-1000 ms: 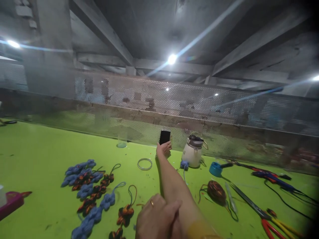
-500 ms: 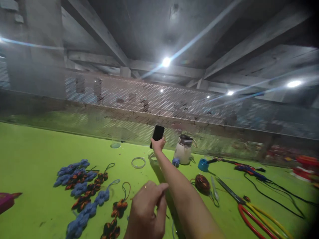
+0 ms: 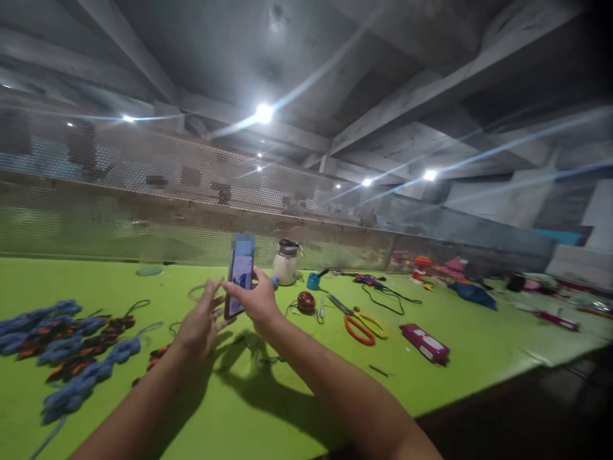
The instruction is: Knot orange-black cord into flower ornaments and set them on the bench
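Observation:
An upright smartphone with its screen lit stands between my two hands above the green table. My right hand grips it from the right, thumb across the lower screen. At its lower left edge, my left hand has its fingers curled against the phone, some partly hidden behind it. Blue and orange-black knotted yarn pieces lie to the left. A ring is partly covered by my left hand. Beyond my right hand is a white lidded jug.
A dark yarn ball, a blue roll, scissors with red and yellow handles and a magenta box-like object lie to the right. A perforated screen runs along the table's back. The table edge falls away at right front.
My right hand has brought the phone back from near the screen, and its display is now lit. My left hand has moved up to the phone. The view has swung right.

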`<state>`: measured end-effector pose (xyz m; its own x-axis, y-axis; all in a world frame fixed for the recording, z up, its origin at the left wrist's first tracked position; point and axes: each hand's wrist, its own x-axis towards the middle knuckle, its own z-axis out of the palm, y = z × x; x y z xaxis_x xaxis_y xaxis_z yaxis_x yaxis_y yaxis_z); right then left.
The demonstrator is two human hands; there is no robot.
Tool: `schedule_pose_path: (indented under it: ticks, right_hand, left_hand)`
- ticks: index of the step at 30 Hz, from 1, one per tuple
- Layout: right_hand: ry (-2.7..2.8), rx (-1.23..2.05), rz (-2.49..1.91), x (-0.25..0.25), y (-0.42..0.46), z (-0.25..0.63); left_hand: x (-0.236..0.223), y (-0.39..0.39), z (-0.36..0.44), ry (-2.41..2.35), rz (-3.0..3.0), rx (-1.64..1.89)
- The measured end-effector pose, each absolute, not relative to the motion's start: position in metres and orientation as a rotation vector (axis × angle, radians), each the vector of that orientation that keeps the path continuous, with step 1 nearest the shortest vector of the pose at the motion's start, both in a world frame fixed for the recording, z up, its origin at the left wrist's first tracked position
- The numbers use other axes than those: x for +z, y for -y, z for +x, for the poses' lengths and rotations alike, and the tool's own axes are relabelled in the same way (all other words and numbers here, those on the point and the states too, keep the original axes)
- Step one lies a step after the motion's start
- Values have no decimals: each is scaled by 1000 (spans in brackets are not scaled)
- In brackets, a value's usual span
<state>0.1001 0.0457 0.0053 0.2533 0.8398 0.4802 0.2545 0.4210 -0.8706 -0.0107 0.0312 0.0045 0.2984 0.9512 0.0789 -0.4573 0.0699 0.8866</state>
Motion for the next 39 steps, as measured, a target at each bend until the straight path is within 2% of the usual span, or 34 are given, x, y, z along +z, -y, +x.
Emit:
schedule_pose_path:
  ticks: [4, 13, 15, 18, 23, 33, 39]
  right_hand:
    - [1201, 445, -1224, -1, -14, 101]
    - [1344, 248, -1350, -3, -1, 126]
    - [1420, 339, -1287, -5, 5, 136]
    - [1574, 715, -1090, -6, 15, 150]
    - [1600, 945, -1047, -9, 24, 161]
    - [1506, 540, -1211, -18, 16, 164]
    - [1438, 437, -1174, -15, 17, 170]
  left_hand:
    - [-2, -10, 5, -370, 965, 967]
    - [-5, -9, 16, -346, 917, 966]
    - [-8, -10, 13, -323, 924, 915]
    - [-12, -10, 10, -245, 909, 822]
    - [-14, -12, 11, -222, 890, 755]
    - [-28, -15, 15, -151, 948, 639]
    - [-24, -12, 14, -116, 984, 559]
